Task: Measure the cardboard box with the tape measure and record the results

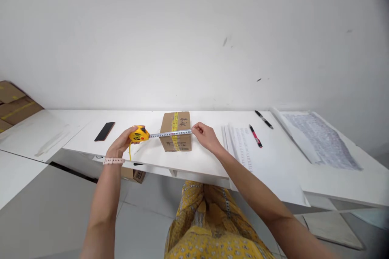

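Note:
A small brown cardboard box (176, 130) with a yellow tape strip stands on the white table (197, 158). My left hand (123, 142) grips a yellow tape measure case (139, 134) just left of the box. Its white blade (170, 133) stretches across the box's front top edge. My right hand (206, 134) pinches the blade's end at the box's right corner.
A black phone (104, 131) lies left of the box. Printed sheets (241, 145) lie to the right, with a pink pen (255, 135) and a black pen (263, 119). A large printed sheet (319, 139) sits far right. Flat cardboard (13, 105) lies far left.

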`<state>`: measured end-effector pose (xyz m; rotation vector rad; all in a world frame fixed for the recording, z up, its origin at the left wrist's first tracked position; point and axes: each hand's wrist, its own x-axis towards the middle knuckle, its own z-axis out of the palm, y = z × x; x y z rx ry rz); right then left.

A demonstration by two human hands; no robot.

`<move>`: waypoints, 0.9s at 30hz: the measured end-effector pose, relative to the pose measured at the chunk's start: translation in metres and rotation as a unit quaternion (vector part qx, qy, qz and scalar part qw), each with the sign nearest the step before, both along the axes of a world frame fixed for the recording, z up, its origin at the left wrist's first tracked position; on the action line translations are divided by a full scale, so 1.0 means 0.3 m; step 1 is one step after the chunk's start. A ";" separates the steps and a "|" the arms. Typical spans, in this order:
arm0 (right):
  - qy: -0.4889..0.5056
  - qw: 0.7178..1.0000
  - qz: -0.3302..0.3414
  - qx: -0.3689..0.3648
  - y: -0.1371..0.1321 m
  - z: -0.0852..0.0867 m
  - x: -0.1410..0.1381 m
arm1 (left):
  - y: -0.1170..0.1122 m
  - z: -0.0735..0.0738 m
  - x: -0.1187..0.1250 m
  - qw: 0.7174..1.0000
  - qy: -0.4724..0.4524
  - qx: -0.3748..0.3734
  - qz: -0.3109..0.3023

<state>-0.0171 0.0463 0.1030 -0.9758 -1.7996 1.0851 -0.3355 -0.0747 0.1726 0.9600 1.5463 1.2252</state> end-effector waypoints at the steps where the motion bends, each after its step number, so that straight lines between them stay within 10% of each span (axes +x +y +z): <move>1: 0.015 1.000 -0.009 -0.022 -0.002 -0.018 -0.012 | 0.026 0.000 -0.007 1.000 0.005 -0.003 -0.005; 12: 0.099 0.967 0.056 -0.229 -0.012 -0.043 -0.095 | 0.133 -0.047 0.006 0.995 -0.003 -0.009 -0.102; 27: 0.171 0.969 0.035 -0.176 -0.006 -0.097 -0.106 | 0.145 -0.027 0.018 0.995 -0.031 0.008 -0.089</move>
